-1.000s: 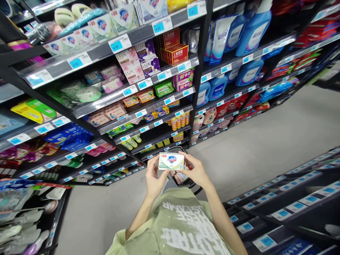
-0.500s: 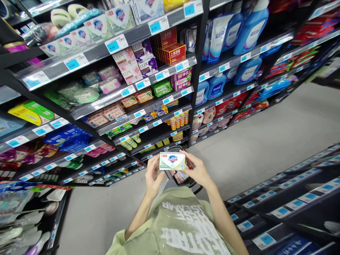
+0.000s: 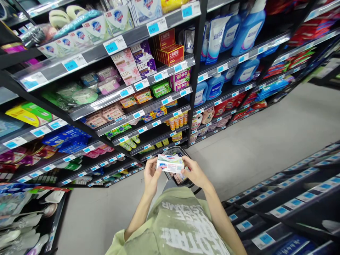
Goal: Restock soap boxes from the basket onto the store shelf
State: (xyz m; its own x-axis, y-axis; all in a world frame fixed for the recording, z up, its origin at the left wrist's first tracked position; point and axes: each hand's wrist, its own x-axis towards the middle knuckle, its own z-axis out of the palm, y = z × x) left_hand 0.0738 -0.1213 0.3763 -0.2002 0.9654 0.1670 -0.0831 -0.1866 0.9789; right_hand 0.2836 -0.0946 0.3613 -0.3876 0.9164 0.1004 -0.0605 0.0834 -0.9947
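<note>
A white and green soap box (image 3: 170,163) with a blue shield logo is held in front of my body, its narrow side turned up toward me. My left hand (image 3: 151,174) grips the left end between thumb and fingers. At the right end, my right hand (image 3: 196,172) pinches the box the same way. Below the box is a dark shopping basket (image 3: 183,151) with several packages in it, partly hidden by the box and my hands.
Ahead stand shelves with similar soap boxes (image 3: 95,28), LUX boxes (image 3: 126,67), red soap boxes (image 3: 172,55) and blue detergent bottles (image 3: 249,30). Another shelf (image 3: 292,202) runs along the right. Hanging utensils (image 3: 26,223) are at lower left. Grey floor (image 3: 255,141) runs between the shelves.
Both hands have tilted the soap box, so its narrow side now shows where the front face with the large logo was. The view has shifted slightly.
</note>
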